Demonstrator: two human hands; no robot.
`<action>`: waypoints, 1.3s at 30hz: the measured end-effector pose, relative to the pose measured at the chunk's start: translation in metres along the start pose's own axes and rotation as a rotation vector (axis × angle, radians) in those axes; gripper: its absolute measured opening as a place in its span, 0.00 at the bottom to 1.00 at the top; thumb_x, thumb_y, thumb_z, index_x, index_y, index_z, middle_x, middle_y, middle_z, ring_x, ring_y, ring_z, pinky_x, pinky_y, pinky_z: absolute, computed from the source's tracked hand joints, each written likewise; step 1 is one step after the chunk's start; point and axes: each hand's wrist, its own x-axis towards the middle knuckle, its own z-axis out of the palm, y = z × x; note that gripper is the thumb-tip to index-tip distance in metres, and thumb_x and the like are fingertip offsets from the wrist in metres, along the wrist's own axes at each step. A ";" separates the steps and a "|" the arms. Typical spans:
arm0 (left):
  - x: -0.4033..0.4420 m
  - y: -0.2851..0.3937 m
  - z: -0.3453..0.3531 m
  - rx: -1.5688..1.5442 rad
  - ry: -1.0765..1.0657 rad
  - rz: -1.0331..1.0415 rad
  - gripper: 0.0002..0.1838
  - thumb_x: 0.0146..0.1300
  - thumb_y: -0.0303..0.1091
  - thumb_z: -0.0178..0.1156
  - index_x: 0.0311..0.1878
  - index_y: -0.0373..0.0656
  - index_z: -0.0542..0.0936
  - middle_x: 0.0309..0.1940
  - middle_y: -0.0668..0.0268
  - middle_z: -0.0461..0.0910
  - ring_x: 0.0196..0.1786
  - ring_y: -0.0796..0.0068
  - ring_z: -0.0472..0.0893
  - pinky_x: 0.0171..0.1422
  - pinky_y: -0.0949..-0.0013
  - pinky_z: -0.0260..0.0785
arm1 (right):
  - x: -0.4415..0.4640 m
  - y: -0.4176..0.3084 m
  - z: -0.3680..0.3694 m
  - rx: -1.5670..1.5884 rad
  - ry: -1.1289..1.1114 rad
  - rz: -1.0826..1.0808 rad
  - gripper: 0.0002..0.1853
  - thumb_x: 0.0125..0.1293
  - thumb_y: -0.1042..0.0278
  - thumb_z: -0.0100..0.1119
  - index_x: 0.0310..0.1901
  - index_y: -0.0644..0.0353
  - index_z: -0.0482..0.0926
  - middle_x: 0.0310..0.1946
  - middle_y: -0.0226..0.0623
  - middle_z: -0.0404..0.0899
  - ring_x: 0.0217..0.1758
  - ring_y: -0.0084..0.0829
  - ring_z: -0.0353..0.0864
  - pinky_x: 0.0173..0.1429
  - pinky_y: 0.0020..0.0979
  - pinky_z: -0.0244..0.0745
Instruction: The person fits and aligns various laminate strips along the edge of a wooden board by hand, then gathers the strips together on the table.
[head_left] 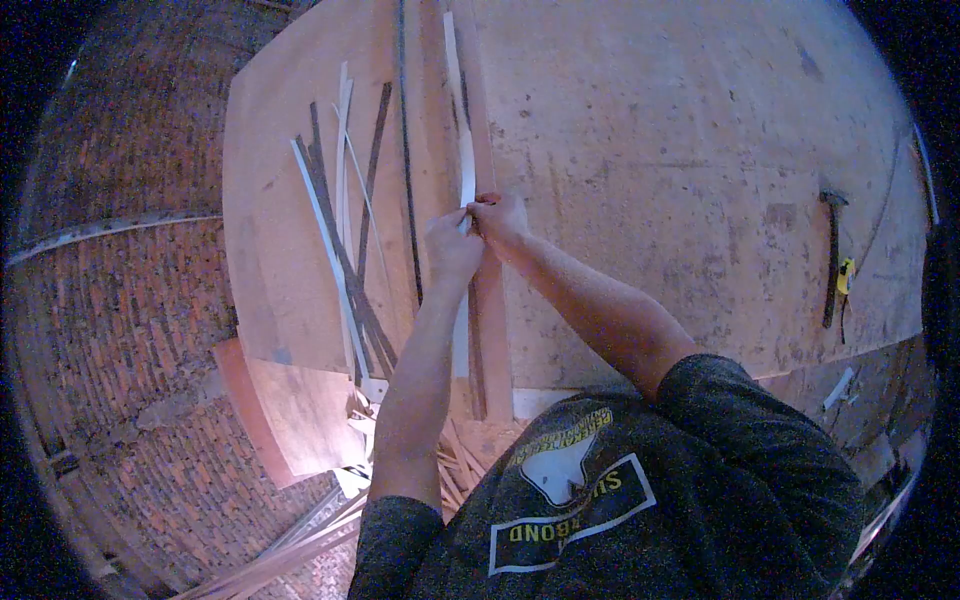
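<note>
From where I watch, the biggest thing in my head view is a broad wooden tabletop, scuffed and spotted with dark marks, most densely on its right half. Brick flooring spreads along the left side of my view. A dark printed shirt fills the lower part, with both bare forearms reaching up from its sleeves over the wood.

A long, narrow board runs up the middle of the tabletop, and a pale strip lies lengthwise along its left side. I see the left hand closed, thumb and fingers pinching this strip. The right hand is closed too, its fingertips gripping the strip right against the left hand's fingertips. More pale material shows below the hands; I cannot tell whether it is the same piece.

Left of the left forearm I have a loose spread of thin strips, some dark and some pale, several crossing one another. Near the lower edge of the tabletop, more thin pieces lie in a heap, partly hidden behind the left arm. Well apart on the right, a hammer rests with its head toward the top of my view, and a small yellow tool lies just beside its handle.
</note>
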 end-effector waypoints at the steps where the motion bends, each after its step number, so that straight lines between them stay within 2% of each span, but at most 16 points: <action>1: 0.001 -0.001 0.001 0.031 -0.006 0.014 0.16 0.57 0.33 0.64 0.48 0.36 0.85 0.40 0.45 0.83 0.47 0.45 0.79 0.52 0.53 0.72 | -0.002 -0.003 -0.001 -0.036 0.004 -0.007 0.12 0.59 0.71 0.67 0.42 0.70 0.84 0.25 0.39 0.83 0.22 0.25 0.80 0.24 0.28 0.74; 8: -0.015 -0.002 -0.004 -0.127 -0.070 -0.065 0.23 0.56 0.31 0.62 0.56 0.35 0.80 0.49 0.44 0.77 0.54 0.47 0.76 0.61 0.54 0.68 | -0.004 -0.014 -0.004 -0.173 0.040 -0.050 0.12 0.58 0.69 0.68 0.42 0.65 0.86 0.26 0.38 0.84 0.24 0.27 0.82 0.28 0.29 0.77; 11: -0.033 -0.016 -0.003 -0.097 -0.075 -0.015 0.26 0.55 0.30 0.62 0.60 0.36 0.78 0.51 0.44 0.74 0.55 0.47 0.75 0.62 0.53 0.67 | -0.006 -0.020 -0.004 -0.256 0.081 -0.077 0.11 0.58 0.68 0.68 0.40 0.63 0.87 0.26 0.38 0.85 0.25 0.28 0.83 0.33 0.30 0.79; 15: -0.060 0.000 -0.026 -0.005 -0.078 -0.079 0.26 0.56 0.30 0.61 0.61 0.41 0.78 0.44 0.48 0.76 0.51 0.49 0.77 0.59 0.55 0.69 | 0.018 -0.007 -0.004 -0.532 0.142 -0.174 0.11 0.57 0.64 0.68 0.38 0.60 0.88 0.29 0.40 0.87 0.28 0.31 0.86 0.39 0.33 0.80; 17: -0.068 0.010 -0.033 -0.002 -0.088 -0.142 0.24 0.58 0.31 0.60 0.61 0.45 0.80 0.40 0.51 0.78 0.46 0.53 0.79 0.55 0.58 0.71 | 0.012 -0.021 -0.005 -0.514 0.123 -0.139 0.11 0.57 0.63 0.69 0.37 0.59 0.88 0.30 0.41 0.87 0.30 0.33 0.86 0.40 0.34 0.81; 21: -0.074 -0.010 -0.022 -0.094 -0.044 -0.142 0.25 0.55 0.28 0.62 0.59 0.44 0.80 0.42 0.52 0.73 0.45 0.52 0.77 0.53 0.58 0.72 | 0.012 -0.027 -0.002 -0.482 0.148 -0.132 0.11 0.56 0.62 0.69 0.37 0.59 0.89 0.31 0.43 0.87 0.32 0.34 0.87 0.42 0.35 0.80; 24: -0.070 -0.011 -0.016 -0.078 0.011 -0.090 0.24 0.55 0.27 0.62 0.58 0.41 0.80 0.41 0.52 0.73 0.45 0.53 0.77 0.52 0.59 0.72 | 0.014 -0.024 -0.004 -0.547 0.195 -0.242 0.12 0.57 0.61 0.69 0.36 0.60 0.88 0.30 0.42 0.87 0.33 0.35 0.87 0.42 0.35 0.80; 27: -0.067 -0.012 -0.014 -0.105 0.033 -0.058 0.23 0.54 0.26 0.62 0.57 0.39 0.80 0.40 0.51 0.73 0.45 0.52 0.77 0.52 0.58 0.72 | 0.019 -0.020 -0.005 -0.452 0.159 -0.181 0.13 0.58 0.61 0.68 0.39 0.61 0.87 0.31 0.40 0.87 0.33 0.34 0.86 0.41 0.36 0.81; 30: -0.063 -0.021 -0.004 -0.090 0.040 -0.037 0.23 0.54 0.24 0.61 0.56 0.37 0.81 0.41 0.50 0.75 0.46 0.52 0.77 0.52 0.58 0.72 | 0.010 0.001 -0.015 -0.430 0.049 -0.302 0.16 0.59 0.61 0.69 0.44 0.63 0.85 0.35 0.41 0.87 0.34 0.33 0.86 0.41 0.35 0.81; 33: -0.061 -0.027 0.005 -0.082 0.059 -0.012 0.21 0.54 0.22 0.60 0.54 0.36 0.81 0.41 0.49 0.76 0.47 0.52 0.77 0.52 0.58 0.72 | -0.021 0.005 -0.018 -0.443 -0.089 -0.182 0.18 0.59 0.65 0.69 0.49 0.65 0.83 0.38 0.44 0.86 0.36 0.32 0.86 0.41 0.35 0.81; 36: -0.061 -0.021 0.009 -0.130 0.044 -0.070 0.21 0.54 0.21 0.59 0.54 0.37 0.82 0.40 0.49 0.76 0.46 0.51 0.78 0.52 0.58 0.72 | -0.038 0.019 -0.011 -0.220 -0.022 -0.142 0.20 0.59 0.67 0.69 0.53 0.65 0.81 0.38 0.46 0.85 0.36 0.33 0.85 0.40 0.34 0.82; 39: -0.060 -0.015 0.003 -0.114 0.024 -0.100 0.22 0.54 0.22 0.60 0.54 0.38 0.82 0.39 0.49 0.76 0.45 0.49 0.78 0.52 0.57 0.72 | -0.044 0.010 -0.013 -0.289 -0.002 -0.172 0.20 0.60 0.69 0.68 0.55 0.63 0.80 0.36 0.43 0.84 0.35 0.33 0.85 0.38 0.36 0.82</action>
